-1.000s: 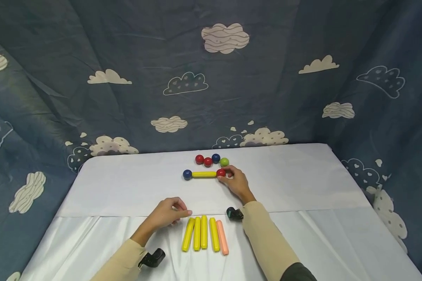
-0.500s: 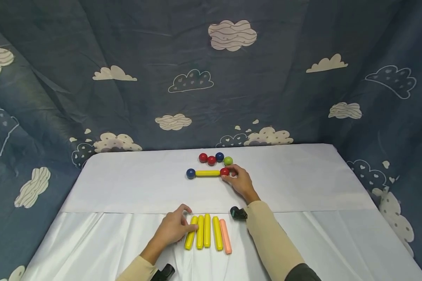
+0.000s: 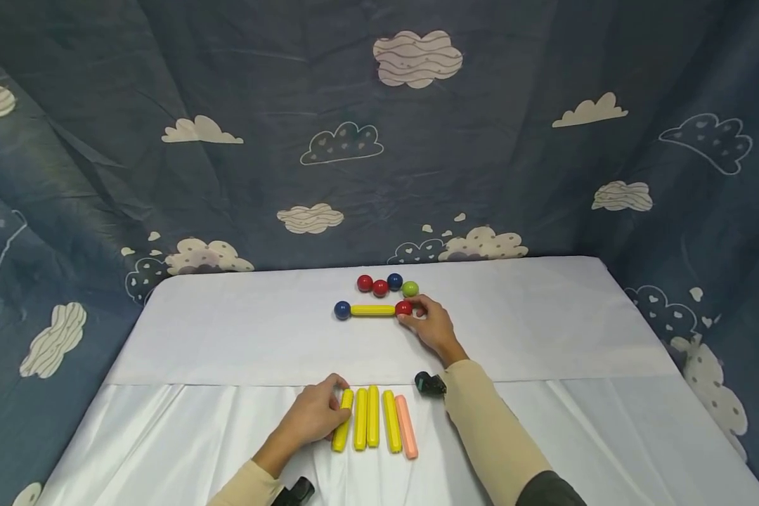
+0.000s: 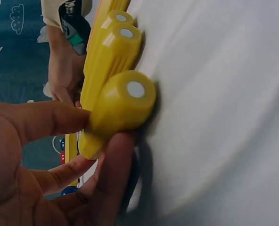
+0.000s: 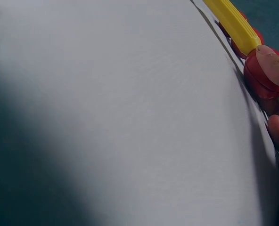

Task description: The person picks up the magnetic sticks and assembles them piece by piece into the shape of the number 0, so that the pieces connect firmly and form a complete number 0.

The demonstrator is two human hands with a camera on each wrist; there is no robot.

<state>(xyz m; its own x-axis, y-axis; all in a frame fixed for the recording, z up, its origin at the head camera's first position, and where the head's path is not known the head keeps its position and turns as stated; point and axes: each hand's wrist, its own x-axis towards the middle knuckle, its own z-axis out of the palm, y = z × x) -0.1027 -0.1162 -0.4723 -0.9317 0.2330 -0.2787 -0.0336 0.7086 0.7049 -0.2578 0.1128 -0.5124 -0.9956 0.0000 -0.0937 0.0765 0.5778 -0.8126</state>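
My left hand (image 3: 316,414) pinches the leftmost yellow rod (image 3: 343,422) of a row near the front of the table. In the left wrist view, thumb and fingers close on that yellow rod (image 4: 123,103), whose end carries a pale round disc. Farther back, my right hand (image 3: 435,327) grips a red ball (image 3: 403,309) between thumb and fingers. That ball sits at the right end of another yellow rod (image 3: 372,310), with a blue ball (image 3: 343,310) at its left end. The right wrist view shows the thumb on the red ball (image 5: 259,77) against the rod's tip.
Several other yellow rods (image 3: 372,416) and a pink rod (image 3: 407,427) lie right of the left hand. Behind the joined piece are two red balls (image 3: 365,283), a dark blue ball (image 3: 395,282) and a green ball (image 3: 410,289). A cloud-patterned curtain (image 3: 240,183) hangs behind the white table (image 3: 531,323).
My left hand has moved right and down onto the leftmost yellow rod and taken hold of it. The right hand stays on the red ball.
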